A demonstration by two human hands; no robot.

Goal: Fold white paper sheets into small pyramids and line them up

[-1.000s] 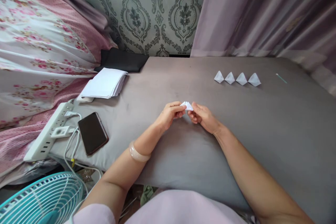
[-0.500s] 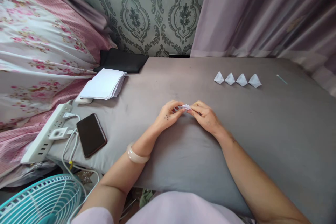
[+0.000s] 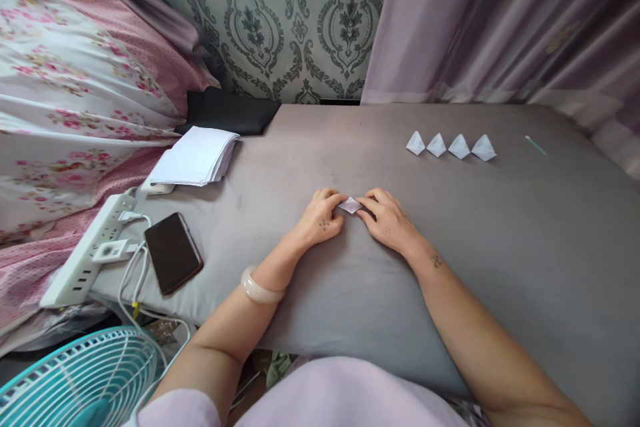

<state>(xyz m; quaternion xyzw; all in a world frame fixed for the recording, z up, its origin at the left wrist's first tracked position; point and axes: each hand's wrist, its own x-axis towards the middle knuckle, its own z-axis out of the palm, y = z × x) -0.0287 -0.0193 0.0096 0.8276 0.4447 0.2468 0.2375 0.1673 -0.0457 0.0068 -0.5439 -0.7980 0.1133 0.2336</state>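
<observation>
Between my two hands is a small folded white paper piece (image 3: 351,205), diamond-shaped with a crease across it. The fingers of my left hand (image 3: 321,217) pinch its left corner. My right hand (image 3: 387,219) grips the right corner between thumb and fingers. Farther off to the right, several folded paper pieces (image 3: 459,147) of a like pointed shape stand in a row on the grey cloth surface (image 3: 320,300).
A stack of white paper (image 3: 193,157) lies at the left, in front of a black flat case (image 3: 233,112). Nearer are a phone (image 3: 173,253), a power strip (image 3: 87,250) with cables and a teal fan (image 3: 85,380). A thin cotton swab (image 3: 536,145) lies far right.
The paper piece now shows more of its face, as a flatter diamond. My fingers have drawn back toward its corners, leaving the hands slightly wider apart. The view has shifted slightly.
</observation>
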